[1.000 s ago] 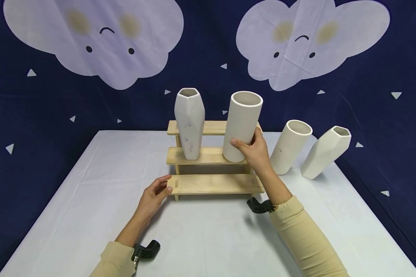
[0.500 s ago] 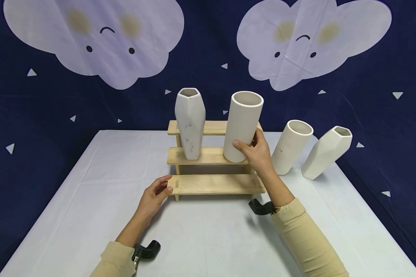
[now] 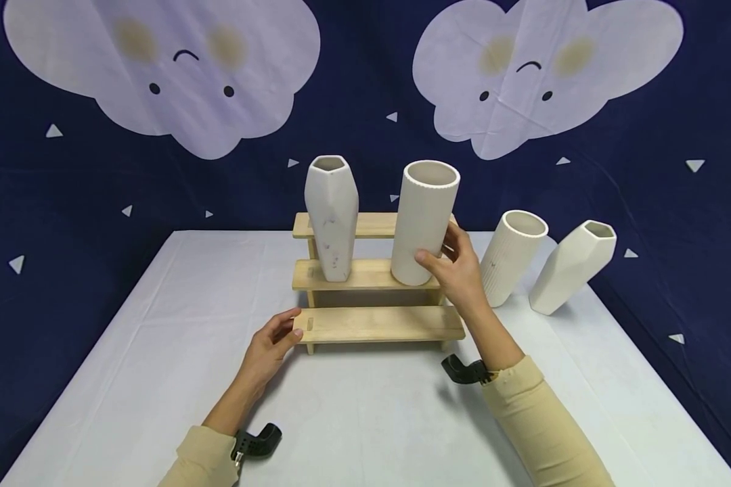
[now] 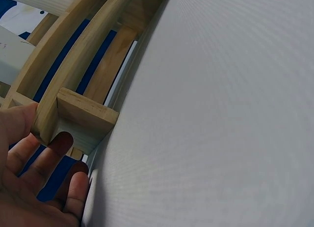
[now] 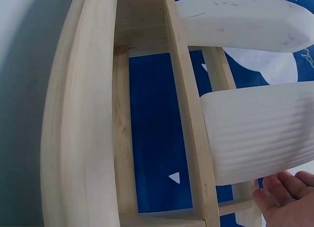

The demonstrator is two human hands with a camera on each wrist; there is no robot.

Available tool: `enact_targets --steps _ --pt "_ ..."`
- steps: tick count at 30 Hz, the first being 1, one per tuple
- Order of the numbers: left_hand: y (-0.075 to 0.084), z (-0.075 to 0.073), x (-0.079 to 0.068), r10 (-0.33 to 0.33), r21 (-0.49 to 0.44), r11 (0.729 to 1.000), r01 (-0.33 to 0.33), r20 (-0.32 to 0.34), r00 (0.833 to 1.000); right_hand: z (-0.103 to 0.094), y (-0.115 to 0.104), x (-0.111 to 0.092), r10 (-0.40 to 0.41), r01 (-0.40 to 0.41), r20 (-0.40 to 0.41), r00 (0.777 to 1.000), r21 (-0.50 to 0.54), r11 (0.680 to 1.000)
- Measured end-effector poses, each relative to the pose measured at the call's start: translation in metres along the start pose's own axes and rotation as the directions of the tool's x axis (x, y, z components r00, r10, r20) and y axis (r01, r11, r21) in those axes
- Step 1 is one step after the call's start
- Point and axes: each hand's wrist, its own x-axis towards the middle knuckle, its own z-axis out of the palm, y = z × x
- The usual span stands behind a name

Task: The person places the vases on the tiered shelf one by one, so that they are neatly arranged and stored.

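Note:
A three-tier wooden display stand (image 3: 378, 323) stands on the table. My left hand (image 3: 267, 348) grips the left end of its lowest shelf; in the left wrist view the thumb lies on the board's edge and the fingers curl below. On the middle shelf, at the right, stands a white cylindrical vase (image 3: 423, 223), its ribs showing in the right wrist view. Beside this vase is my right hand (image 3: 459, 270), its fingers loosely bent and spread off the wall, the thumb overlapping it in the head view. A faceted white vase (image 3: 331, 216) with bluish marks stands on that shelf's left.
Right of the stand, a ribbed white cylinder vase (image 3: 512, 260) and a faceted white vase (image 3: 572, 267) stand on the white-covered table (image 3: 353, 419). Behind hangs a dark blue cloth (image 3: 365, 81) with clouds and small triangles.
My right hand has slid to the right along the cylindrical vase, loosening from it. The vase stays upright in place, and my left hand keeps its grip on the stand.

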Motion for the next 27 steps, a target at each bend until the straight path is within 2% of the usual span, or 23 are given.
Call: enact_targets --steps 11,27 --pt "0.000 -0.001 0.000 0.000 -0.012 1.000 0.000 0.000 1.000 -0.009 0.004 -0.006 0.013 -0.013 -0.017 1.000 -0.011 1.000" --pt "-0.001 0.000 0.000 0.002 -0.008 1.000 -0.002 -0.002 1.000 -0.026 0.011 -0.026 -0.040 0.039 -0.038 0.998 -0.032 0.999"
